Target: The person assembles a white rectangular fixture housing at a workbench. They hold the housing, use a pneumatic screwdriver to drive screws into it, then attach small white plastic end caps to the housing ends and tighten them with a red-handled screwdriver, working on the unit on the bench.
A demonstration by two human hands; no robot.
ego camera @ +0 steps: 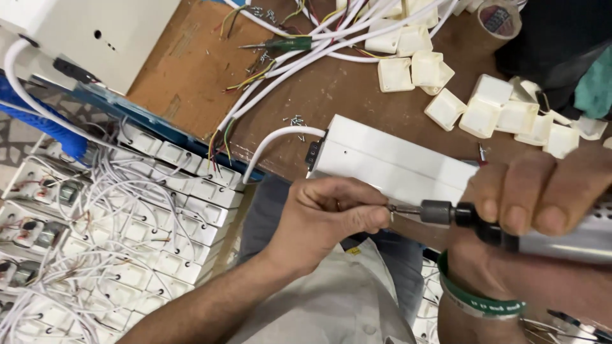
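Left hand (325,213) pinched shut on small screw (390,209) at bit tip. Right hand (542,197) gripping electric screwdriver (503,232). White plastic box (395,162) at tabletop (357,95) edge, behind both hands. Probably light, rigid, smooth; best steadied by its long sides.

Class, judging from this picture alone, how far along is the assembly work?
Done: many wired white boxes lie stacked on the left. In hand: the left hand steadies a screw at the driver tip while the right hand holds the electric screwdriver against the long white box. Left: loose white caps and cables wait on the table.
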